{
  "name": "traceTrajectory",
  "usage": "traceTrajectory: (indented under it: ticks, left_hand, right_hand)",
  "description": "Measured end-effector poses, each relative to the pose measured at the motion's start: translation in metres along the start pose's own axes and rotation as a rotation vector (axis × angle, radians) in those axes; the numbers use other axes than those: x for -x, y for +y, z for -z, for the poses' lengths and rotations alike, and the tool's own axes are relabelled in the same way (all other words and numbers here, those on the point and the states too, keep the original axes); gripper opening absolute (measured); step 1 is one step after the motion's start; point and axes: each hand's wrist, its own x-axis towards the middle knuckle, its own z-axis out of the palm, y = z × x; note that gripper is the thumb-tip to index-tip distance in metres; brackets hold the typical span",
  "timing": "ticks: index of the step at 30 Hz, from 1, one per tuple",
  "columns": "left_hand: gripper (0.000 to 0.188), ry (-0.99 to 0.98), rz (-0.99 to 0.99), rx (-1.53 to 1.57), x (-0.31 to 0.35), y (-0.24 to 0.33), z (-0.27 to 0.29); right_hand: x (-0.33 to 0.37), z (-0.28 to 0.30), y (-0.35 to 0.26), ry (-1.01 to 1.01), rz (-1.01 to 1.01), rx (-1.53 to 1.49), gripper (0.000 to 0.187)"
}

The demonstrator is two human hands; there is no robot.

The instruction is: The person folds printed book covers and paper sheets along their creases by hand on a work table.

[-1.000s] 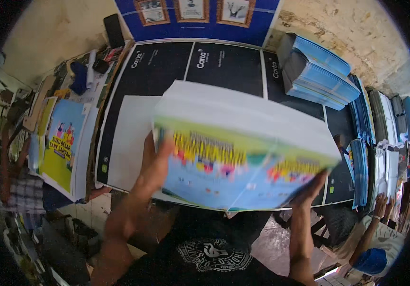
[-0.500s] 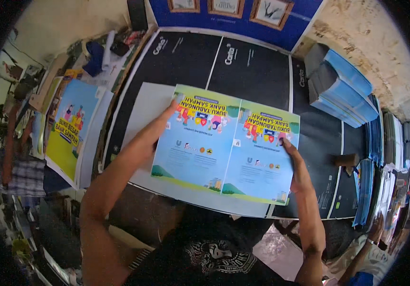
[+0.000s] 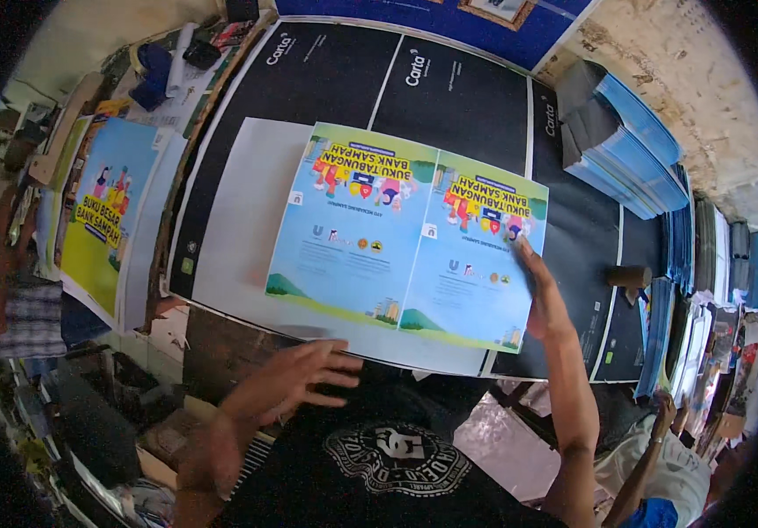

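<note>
Blue-and-green glossy paper print with two side-by-side cover panels (image 3: 344, 264), lying partly on a flat white sheet (image 3: 220, 229), its right end over a black, white-lined tabletop (image 3: 309, 79). Along that end, bare right hand (image 3: 548, 297), fingers extended; pinching or merely resting, impossible to say. Nearer the body, apart from the print, blurred bare left hand (image 3: 295, 377), fingers spread. Farther right, brown cylindrical block (image 3: 628, 277) and tall grey-and-blue paper stacks (image 3: 621, 145).
</note>
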Motion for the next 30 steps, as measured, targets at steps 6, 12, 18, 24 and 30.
traceTrajectory:
  ticks: [6, 12, 18, 24, 30]
  left_hand:
    - [0.065, 0.277, -0.391, 0.554, -0.071, -0.014, -0.018]
    - [0.065, 0.518, -0.488, 0.349, -0.087, -0.001, -0.032]
    - [0.061, 0.513, -0.616, 0.335, -0.113, 0.053, 0.001]
    - [0.07, 0.487, -0.726, 0.262, -0.145, 0.144, 0.036]
    - [0.068, 0.444, -0.859, 0.255, -0.199, 0.242, 0.074]
  right_hand:
    - [-0.001, -0.004, 0.0, 0.086, 0.048, 0.016, 0.053]
    - [-0.014, -0.007, -0.005, 0.139, 0.058, 0.035, 0.053]
    - [-0.081, -0.014, -0.037, 0.025, 0.133, 0.055, 0.055]
    - [-0.183, -0.035, -0.088, -0.124, 0.115, 0.097, 0.056]
    - [-0.286, -0.047, -0.139, -0.105, 0.186, 0.181, 0.063]
